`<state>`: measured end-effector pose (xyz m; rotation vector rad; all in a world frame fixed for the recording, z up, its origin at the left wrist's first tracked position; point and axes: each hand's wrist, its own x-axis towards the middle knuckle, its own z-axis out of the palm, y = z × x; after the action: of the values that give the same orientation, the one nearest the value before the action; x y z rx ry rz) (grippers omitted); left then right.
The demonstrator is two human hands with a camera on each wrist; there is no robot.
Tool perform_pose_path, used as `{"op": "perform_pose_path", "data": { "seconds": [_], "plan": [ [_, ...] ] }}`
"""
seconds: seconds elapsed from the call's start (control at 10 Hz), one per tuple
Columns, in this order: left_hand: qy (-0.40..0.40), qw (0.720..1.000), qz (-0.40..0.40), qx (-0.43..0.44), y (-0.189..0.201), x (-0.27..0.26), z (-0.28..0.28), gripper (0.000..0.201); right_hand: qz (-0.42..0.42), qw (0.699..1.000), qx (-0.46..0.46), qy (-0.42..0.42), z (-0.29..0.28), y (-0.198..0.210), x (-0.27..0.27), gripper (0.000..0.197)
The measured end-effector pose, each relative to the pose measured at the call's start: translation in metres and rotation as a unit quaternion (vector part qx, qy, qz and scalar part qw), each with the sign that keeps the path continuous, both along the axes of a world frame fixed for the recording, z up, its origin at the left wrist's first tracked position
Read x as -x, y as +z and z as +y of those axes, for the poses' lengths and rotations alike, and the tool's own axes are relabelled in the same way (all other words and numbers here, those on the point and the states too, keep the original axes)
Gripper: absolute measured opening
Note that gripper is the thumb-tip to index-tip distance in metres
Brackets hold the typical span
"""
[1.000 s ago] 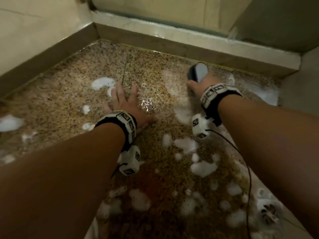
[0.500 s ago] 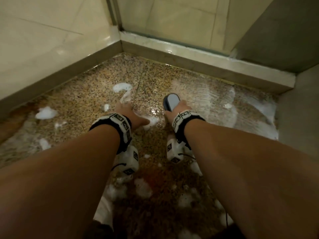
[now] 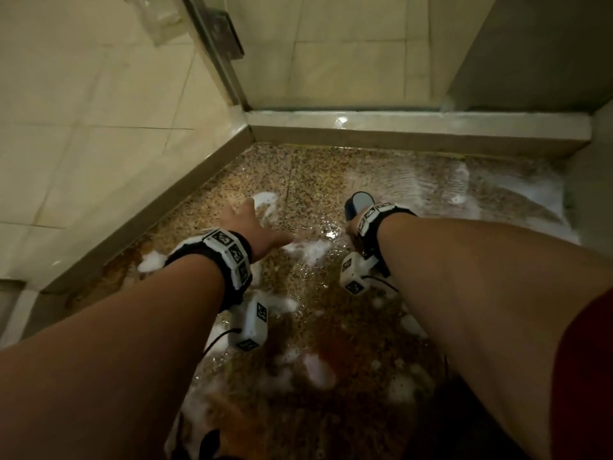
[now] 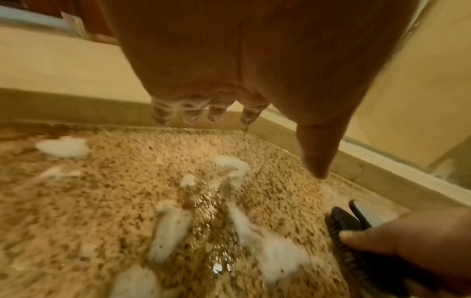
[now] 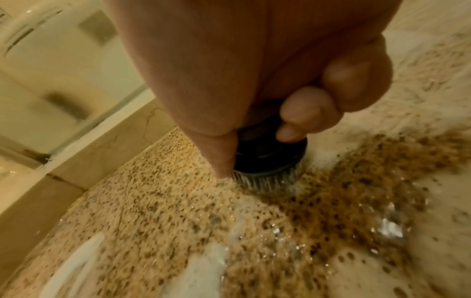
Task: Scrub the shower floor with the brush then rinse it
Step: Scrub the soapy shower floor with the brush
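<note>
Both arms have pulled back toward the body vs the earlier frames, and more of the tiled wall and glass door shows now. R hand [image 3: 352, 223] has dragged the brush [image 3: 359, 203] off the far-right spot it had 1 s ago, to roughly mid-floor, short of the far curb [image 3: 414, 122]. L hand [image 3: 248, 227] has lifted off the floor; before, it was planted flat.

R grip: clenched round the brush. Wrist view shows fingers [image 5: 309, 109] curled over the dark round body [image 5: 270, 157], thumb down the near side, pale bristles pressed onto the wet stone. Handle top is grey/white w/ dark rim in head view.

L grip: released, holding nothing. Fingers [image 4: 190, 115] spread and straight, soap film on the tips, thumb out to the side, hovering above the floor just left of the brush. L wrist cam also catches the brush [image 4: 344, 219] and R hand [image 4: 407, 242] at its lower right.

Shower floor [image 3: 311, 174]: speckled brown stone, wet, glints of water between the two hands. Foam blobs [image 3: 265, 199] by the L fingertips, more foam near the floor's near edge and along the left curb. Thin smeared suds w/ scrub marks [image 3: 408, 184] toward the far-right corner.

Wrist bands w/ marker tags on both arms, white cam boxes hanging under each, cables trailing.
</note>
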<state>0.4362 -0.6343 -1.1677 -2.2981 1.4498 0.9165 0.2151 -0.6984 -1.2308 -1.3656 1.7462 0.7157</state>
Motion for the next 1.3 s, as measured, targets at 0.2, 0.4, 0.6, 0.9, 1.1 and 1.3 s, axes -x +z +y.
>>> {"op": "perform_pose_path", "data": {
  "seconds": [0.2,0.4,0.6,0.9,1.1,1.3],
  "plan": [
    [-0.097,0.995,-0.018,0.018,-0.051,0.011,-0.012,0.117,-0.039,0.993,0.081,-0.077,0.021,-0.009,0.014,0.064],
    [-0.138,0.988,-0.019,0.068,-0.087,0.005,-0.050,0.103,-0.029,0.961,0.122,-0.247,0.020,-0.034,0.003,0.078],
    [-0.158,0.980,-0.031,0.115,-0.127,-0.001,-0.086,0.102,0.023,0.953,0.135,-0.269,0.020,-0.042,-0.001,0.080],
    [-0.079,0.990,-0.030,0.112,-0.152,-0.003,-0.081,0.115,0.038,0.941,0.148,-0.302,0.021,-0.035,-0.015,0.082],
    [-0.086,0.985,-0.045,0.140,-0.162,-0.002,-0.075,0.111,0.066,0.939,0.139,-0.308,0.034,-0.034,0.005,0.084],
    [-0.087,0.976,-0.069,0.185,-0.166,0.001,-0.071,0.107,0.117,0.904,0.145,-0.384,0.061,-0.034,0.048,0.088]
  ]
}}
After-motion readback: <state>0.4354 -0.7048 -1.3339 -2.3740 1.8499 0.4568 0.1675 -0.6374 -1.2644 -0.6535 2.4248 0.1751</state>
